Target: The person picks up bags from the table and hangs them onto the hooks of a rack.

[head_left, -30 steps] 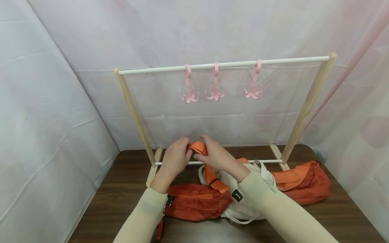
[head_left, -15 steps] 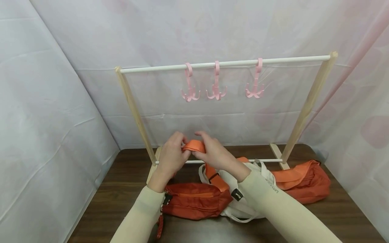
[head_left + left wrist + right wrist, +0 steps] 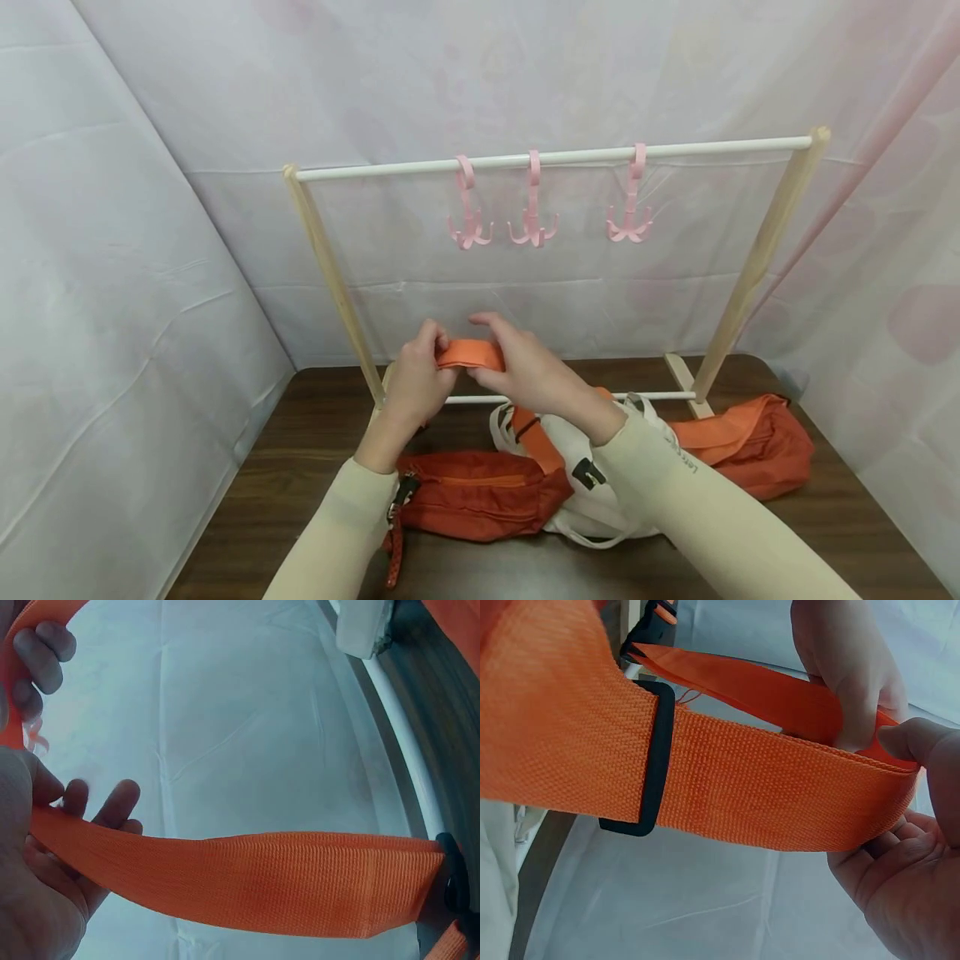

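Observation:
An orange webbing strap [image 3: 471,354] is held up in a loop between both hands, above the table. My left hand [image 3: 422,377] pinches it at the loop's left side. On the other side my right hand [image 3: 534,373] grips it between thumb and fingers, with the index finger raised off the strap in the head view. The strap belongs to a rust-red waist bag [image 3: 480,497] lying below the hands. A black slide adjuster [image 3: 657,757] crosses the strap in the right wrist view, and a black buckle [image 3: 649,634] shows behind it.
A wooden-sided rack with a white top rail [image 3: 375,172] stands behind, with three pink multi-prong hooks [image 3: 533,208] hanging from it. Off-white bag [image 3: 592,475] and another rust-red bag [image 3: 765,458] lie to the right on the dark wooden table [image 3: 262,483].
Both hands have moved slightly left and up with the strap. The strap's top now lies flatter and wider between them. The bags stay on the table.

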Demonstrator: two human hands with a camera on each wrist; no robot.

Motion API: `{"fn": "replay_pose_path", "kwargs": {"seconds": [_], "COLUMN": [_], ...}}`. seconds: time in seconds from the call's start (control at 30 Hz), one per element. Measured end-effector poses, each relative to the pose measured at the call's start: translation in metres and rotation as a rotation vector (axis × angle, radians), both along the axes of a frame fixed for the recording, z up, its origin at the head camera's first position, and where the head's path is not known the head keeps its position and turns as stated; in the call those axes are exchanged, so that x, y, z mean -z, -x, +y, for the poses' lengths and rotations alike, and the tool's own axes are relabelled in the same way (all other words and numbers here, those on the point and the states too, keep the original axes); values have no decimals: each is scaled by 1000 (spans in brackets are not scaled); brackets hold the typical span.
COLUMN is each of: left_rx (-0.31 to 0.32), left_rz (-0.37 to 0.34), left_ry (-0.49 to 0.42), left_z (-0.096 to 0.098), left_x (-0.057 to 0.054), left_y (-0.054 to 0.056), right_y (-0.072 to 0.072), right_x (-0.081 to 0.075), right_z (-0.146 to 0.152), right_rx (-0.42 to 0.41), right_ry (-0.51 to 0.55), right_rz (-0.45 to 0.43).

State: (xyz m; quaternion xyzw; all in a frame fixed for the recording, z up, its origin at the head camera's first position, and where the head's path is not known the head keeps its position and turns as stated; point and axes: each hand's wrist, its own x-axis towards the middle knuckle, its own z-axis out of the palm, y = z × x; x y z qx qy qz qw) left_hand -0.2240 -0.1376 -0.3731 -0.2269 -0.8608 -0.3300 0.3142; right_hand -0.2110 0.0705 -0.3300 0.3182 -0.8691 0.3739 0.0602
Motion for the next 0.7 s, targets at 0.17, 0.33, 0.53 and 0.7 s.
{"fn": "replay_pose_path", "kwargs": {"seconds": [0.17, 0.33, 0.53, 0.7], "left_rx": [42, 114, 180, 242], "left_rz": [-16, 25, 64, 75], "left_ry": [-29, -15, 8, 5], "left_z": [-5, -10, -16, -21], "left_x": [-6, -12, -19, -26], "left_y": [-2, -1, -4, -5], "right_y": [-1, 1, 3, 5], "right_x": [-9, -16, -23, -30], "right_z": [2, 6, 12, 16], "right_rx": [-13, -42, -69, -86], "right_ry": [-7, 2, 23, 40], "right_rz": [5, 11, 34, 55]}}
